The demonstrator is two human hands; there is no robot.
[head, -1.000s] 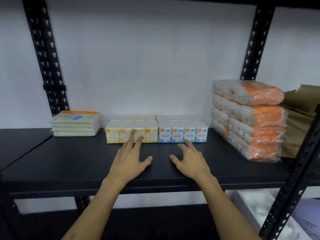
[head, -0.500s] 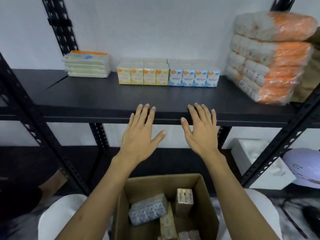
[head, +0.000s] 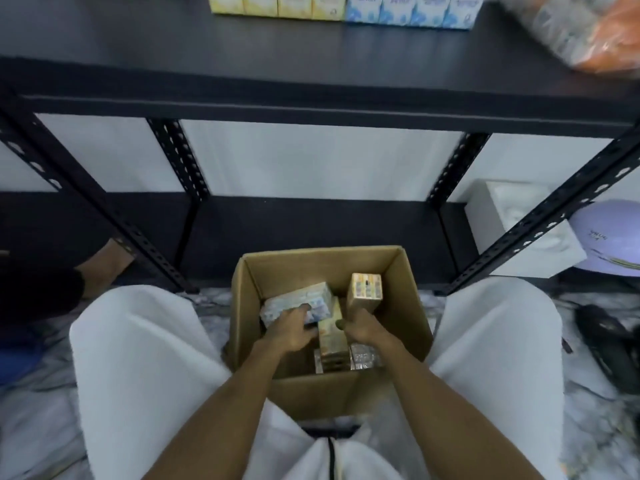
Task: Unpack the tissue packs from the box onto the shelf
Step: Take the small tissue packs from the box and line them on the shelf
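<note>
An open cardboard box [head: 242, 306] stands on the floor between my knees, below the black shelf [head: 311, 46]. Inside lie a blue tissue pack [head: 294, 299], an upright yellow pack [head: 365, 291] and a second yellow pack [head: 330, 336] in the middle. My left hand [head: 289, 330] is inside the box with its fingertips on the blue pack. My right hand [head: 362, 329] reaches down just below the upright yellow pack, and its fingers are hidden. On the shelf stand a row of yellow packs [head: 277, 3] and a row of blue packs [head: 408, 10].
A stack of orange-wrapped bundles [head: 588, 36] sits at the shelf's right end. Black perforated uprights [head: 180, 161] frame the lower bay. A white foam box [head: 502, 216] and a lilac round object [head: 609, 244] are at lower right. Another person's foot [head: 107, 261] is at left.
My view has dropped from the shelf to the box. Both hands left the shelf edge and went down into the box, the left onto the blue pack.
</note>
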